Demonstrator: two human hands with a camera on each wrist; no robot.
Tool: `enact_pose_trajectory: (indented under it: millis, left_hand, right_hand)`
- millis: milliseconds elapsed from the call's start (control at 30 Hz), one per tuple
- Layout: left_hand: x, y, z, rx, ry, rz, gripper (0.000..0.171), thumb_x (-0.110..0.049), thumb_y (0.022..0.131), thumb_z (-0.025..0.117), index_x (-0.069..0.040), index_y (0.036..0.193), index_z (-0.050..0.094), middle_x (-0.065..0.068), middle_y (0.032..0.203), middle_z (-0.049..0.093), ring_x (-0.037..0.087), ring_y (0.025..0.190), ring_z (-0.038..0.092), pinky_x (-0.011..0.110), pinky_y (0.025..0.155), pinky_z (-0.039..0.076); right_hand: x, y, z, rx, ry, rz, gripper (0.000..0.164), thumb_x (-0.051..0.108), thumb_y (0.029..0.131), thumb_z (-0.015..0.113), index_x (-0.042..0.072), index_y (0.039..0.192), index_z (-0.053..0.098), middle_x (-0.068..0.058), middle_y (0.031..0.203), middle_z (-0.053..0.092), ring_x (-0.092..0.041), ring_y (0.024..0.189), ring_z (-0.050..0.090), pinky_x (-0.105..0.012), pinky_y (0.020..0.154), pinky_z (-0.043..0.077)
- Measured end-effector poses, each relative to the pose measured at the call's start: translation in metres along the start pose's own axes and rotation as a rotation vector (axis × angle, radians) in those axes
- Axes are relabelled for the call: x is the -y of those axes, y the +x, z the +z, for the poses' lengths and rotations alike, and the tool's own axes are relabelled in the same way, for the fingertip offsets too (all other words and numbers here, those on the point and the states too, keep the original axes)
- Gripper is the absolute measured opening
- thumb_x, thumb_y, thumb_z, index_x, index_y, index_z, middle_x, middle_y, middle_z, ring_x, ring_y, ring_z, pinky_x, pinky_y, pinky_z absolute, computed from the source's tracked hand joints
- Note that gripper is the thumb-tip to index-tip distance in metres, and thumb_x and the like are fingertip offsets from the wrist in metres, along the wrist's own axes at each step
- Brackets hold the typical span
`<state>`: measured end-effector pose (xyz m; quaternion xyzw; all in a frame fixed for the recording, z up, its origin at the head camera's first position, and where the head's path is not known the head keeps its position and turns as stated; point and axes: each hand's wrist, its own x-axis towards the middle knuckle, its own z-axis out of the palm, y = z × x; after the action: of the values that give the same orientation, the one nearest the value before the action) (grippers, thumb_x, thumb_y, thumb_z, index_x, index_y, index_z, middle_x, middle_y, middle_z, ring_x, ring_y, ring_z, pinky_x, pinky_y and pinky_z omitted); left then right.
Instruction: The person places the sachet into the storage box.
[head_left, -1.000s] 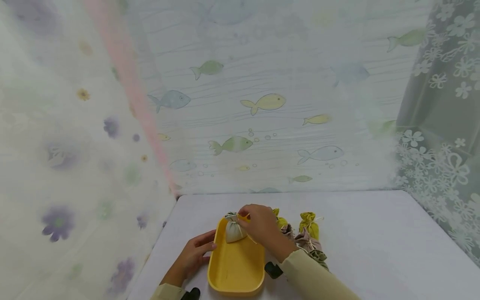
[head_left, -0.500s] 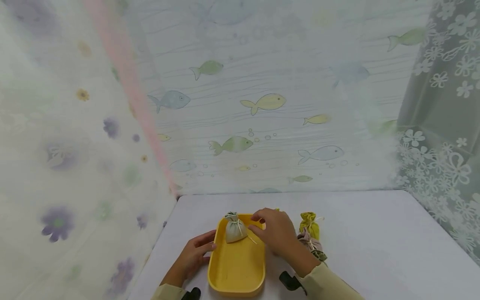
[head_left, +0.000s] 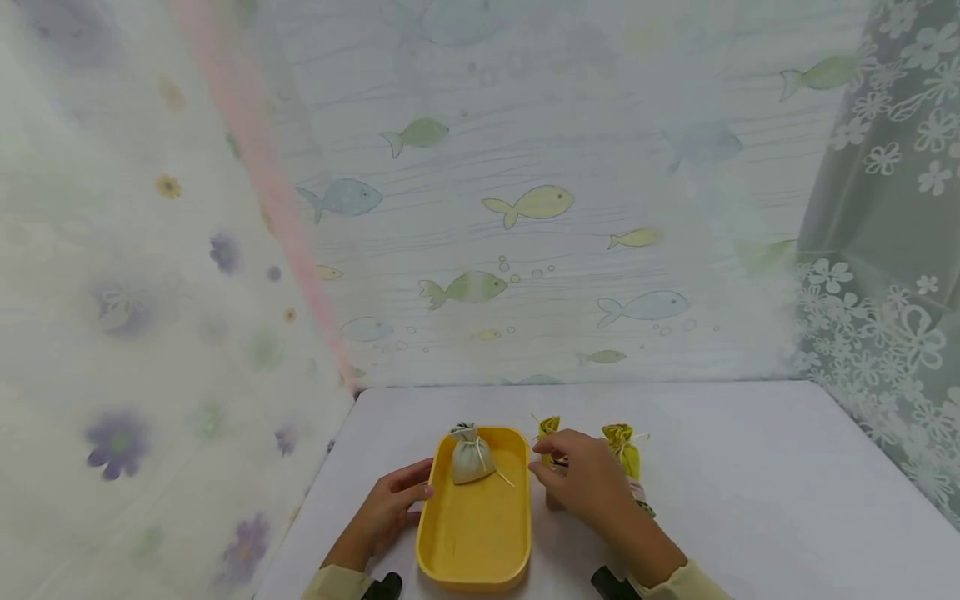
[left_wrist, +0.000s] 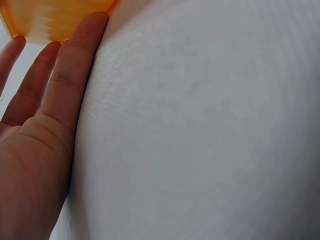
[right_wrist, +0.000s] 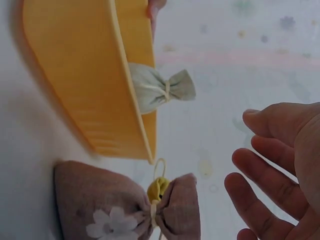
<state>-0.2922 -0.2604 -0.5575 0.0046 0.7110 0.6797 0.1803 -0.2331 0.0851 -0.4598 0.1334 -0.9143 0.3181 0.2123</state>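
Observation:
A pale grey-green drawstring pouch (head_left: 472, 463) lies in the far end of the yellow tray (head_left: 474, 537), its cord trailing inside. My left hand (head_left: 384, 507) rests against the tray's left side; in the left wrist view its straight fingers (left_wrist: 75, 65) touch the tray wall. To the right of the tray, my right hand (head_left: 592, 483) holds nothing, thumb and fingers apart. Close to it in the right wrist view stands a mauve pouch (right_wrist: 100, 200) with a white flower, a yellow pouch (right_wrist: 158, 188) partly hidden behind it. The right hand covers part of these pouches in the head view.
Another yellow pouch (head_left: 622, 450) stands farther right, with parts of a pinkish and a dark green pouch (head_left: 645, 507) showing in front of it. A white cloth covers the table (head_left: 765, 492). Curtains with printed fish (head_left: 528, 204) and flowers hang at the back and sides.
My right hand has let go of the pale pouch's cord and moved right, out of the tray to the pouches beside it. The pale pouch and my left hand have stayed in place.

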Motion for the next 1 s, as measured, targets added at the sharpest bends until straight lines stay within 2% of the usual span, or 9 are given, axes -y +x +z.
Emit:
enact_pose_trajectory:
  millis: [333, 500, 667, 867, 1000]
  left_hand:
    - [-0.002, -0.002, 0.0, -0.016, 0.006, -0.009, 0.071, -0.032, 0.093, 0.078, -0.013, 0.155, 0.049, 0.016, 0.16, 0.047, 0.022, 0.13, 0.061, 0.042, 0.097, 0.06]
    - [-0.002, -0.001, 0.002, -0.022, -0.002, -0.015, 0.072, -0.032, 0.092, 0.079, -0.013, 0.155, 0.049, 0.015, 0.159, 0.047, 0.021, 0.129, 0.062, 0.041, 0.097, 0.06]
    - [0.0, -0.002, 0.003, -0.035, -0.004, -0.022, 0.073, -0.033, 0.091, 0.081, -0.014, 0.154, 0.05, 0.015, 0.159, 0.048, 0.021, 0.128, 0.063, 0.041, 0.097, 0.06]
    - [0.0, -0.003, 0.004, -0.038, 0.006, -0.02, 0.075, -0.034, 0.089, 0.082, -0.013, 0.154, 0.051, 0.014, 0.158, 0.049, 0.021, 0.127, 0.064, 0.041, 0.097, 0.06]
    - [0.0, -0.001, 0.003, -0.045, 0.007, -0.017, 0.075, -0.034, 0.088, 0.083, -0.013, 0.153, 0.052, 0.013, 0.156, 0.051, 0.021, 0.126, 0.065, 0.041, 0.097, 0.06]
  right_hand:
    - [-0.006, -0.015, -0.013, 0.01, -0.047, 0.035, 0.016, 0.033, 0.083, 0.086, 0.025, 0.095, 0.081, 0.013, 0.091, 0.076, -0.006, 0.084, 0.07, -0.031, 0.079, 0.061]
    - [-0.012, -0.024, -0.019, 0.019, -0.001, 0.046, 0.015, 0.034, 0.084, 0.087, 0.029, 0.096, 0.08, 0.016, 0.092, 0.075, -0.006, 0.086, 0.069, -0.031, 0.079, 0.06]
    - [-0.026, -0.032, -0.025, -0.007, 0.035, 0.0, 0.021, 0.033, 0.08, 0.091, 0.027, 0.096, 0.079, 0.017, 0.093, 0.075, -0.004, 0.081, 0.07, -0.025, 0.072, 0.06]
    - [-0.043, -0.043, -0.035, -0.083, 0.044, -0.101, 0.026, 0.032, 0.075, 0.094, 0.03, 0.095, 0.078, 0.016, 0.092, 0.075, -0.001, 0.08, 0.068, -0.031, 0.072, 0.06]
    - [-0.052, -0.05, -0.041, -0.075, 0.053, -0.059, 0.03, 0.032, 0.075, 0.094, 0.03, 0.099, 0.078, 0.02, 0.099, 0.073, -0.005, 0.091, 0.068, -0.036, 0.079, 0.061]
